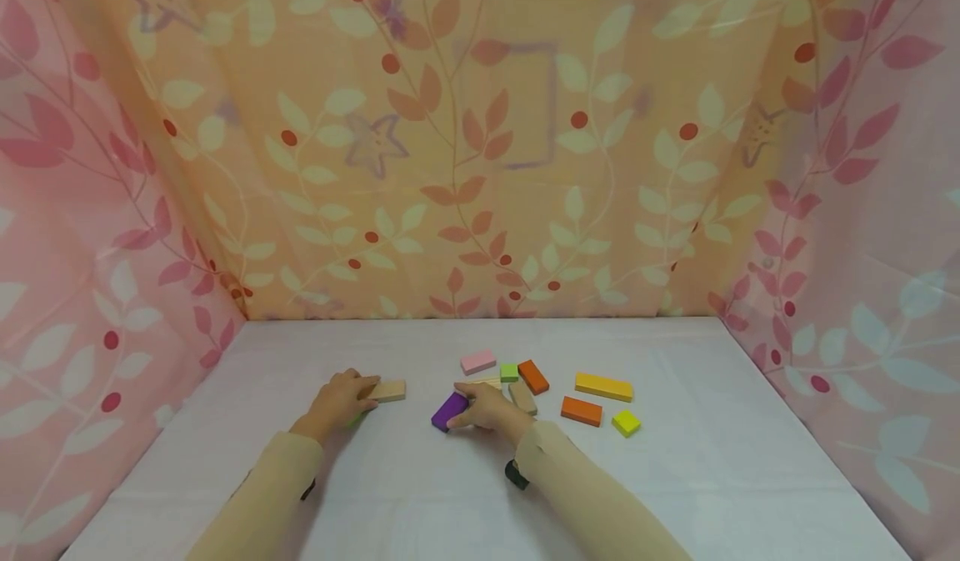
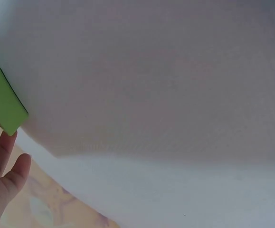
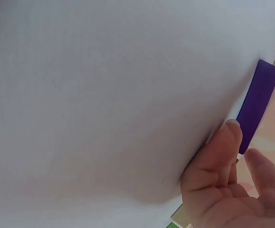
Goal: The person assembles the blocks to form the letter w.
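At the left, my left hand (image 1: 341, 403) reaches over the table, its fingertips right at the near end of a plain wooden block (image 1: 389, 391). Partly hidden beneath that hand is a green block (image 2: 4, 100); in the left wrist view the fingers, fairly straight, lie against its edge. My right hand (image 1: 489, 411) pinches a purple block (image 1: 449, 412) between thumb and fingers, the block slanting low over the white surface. The right wrist view shows the thumb (image 3: 230, 137) against one side of it. Behind this hand lie light wooden pieces (image 1: 489, 382), mostly covered.
Around the right hand lie a pink block (image 1: 478, 362), a small green block (image 1: 509, 373), an orange block (image 1: 533, 377) and a beige block (image 1: 522, 397). Farther right are a long yellow block (image 1: 603, 387), another orange block (image 1: 581, 411) and a yellow cube (image 1: 626, 423). Patterned curtains (image 1: 480, 169) enclose the table.
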Action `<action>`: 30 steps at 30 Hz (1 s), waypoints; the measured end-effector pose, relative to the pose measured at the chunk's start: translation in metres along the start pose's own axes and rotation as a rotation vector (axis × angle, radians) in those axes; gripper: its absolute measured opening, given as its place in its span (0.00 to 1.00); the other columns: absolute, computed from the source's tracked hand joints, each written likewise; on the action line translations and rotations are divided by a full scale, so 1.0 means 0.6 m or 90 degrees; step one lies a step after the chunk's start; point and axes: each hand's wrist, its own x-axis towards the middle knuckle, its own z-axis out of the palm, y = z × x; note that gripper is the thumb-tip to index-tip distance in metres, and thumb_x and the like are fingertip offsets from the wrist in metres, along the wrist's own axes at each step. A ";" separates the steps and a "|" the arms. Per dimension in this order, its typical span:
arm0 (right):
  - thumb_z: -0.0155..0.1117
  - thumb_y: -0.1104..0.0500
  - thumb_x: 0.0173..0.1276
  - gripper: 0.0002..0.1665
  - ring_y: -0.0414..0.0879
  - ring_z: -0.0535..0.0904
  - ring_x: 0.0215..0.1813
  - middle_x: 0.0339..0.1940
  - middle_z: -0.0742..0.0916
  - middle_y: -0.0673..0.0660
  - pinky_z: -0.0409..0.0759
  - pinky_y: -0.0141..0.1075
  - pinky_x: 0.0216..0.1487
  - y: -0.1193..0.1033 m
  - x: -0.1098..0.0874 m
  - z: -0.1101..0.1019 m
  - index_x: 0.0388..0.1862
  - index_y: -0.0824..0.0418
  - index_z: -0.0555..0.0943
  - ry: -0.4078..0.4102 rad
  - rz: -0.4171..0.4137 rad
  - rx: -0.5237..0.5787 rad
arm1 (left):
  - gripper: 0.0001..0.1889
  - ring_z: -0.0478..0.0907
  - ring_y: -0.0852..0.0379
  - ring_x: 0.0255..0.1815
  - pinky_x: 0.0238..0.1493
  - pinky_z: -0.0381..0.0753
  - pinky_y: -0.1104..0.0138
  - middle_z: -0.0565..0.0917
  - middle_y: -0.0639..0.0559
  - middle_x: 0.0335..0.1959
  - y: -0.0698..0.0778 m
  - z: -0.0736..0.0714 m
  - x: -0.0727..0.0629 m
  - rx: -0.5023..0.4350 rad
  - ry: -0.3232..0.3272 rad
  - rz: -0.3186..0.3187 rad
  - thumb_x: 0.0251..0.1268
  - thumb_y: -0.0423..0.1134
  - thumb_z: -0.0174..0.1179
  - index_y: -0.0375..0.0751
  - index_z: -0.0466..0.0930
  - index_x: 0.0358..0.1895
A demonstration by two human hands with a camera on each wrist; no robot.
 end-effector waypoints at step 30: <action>0.74 0.57 0.59 0.34 0.47 0.72 0.34 0.62 0.77 0.63 0.69 0.33 0.29 0.001 0.012 0.012 0.66 0.53 0.76 0.043 0.038 -0.018 | 0.15 0.73 0.49 0.33 0.37 0.73 0.54 0.77 0.49 0.27 0.071 -0.012 -0.038 0.070 0.045 0.045 0.58 0.46 0.68 0.35 0.82 0.35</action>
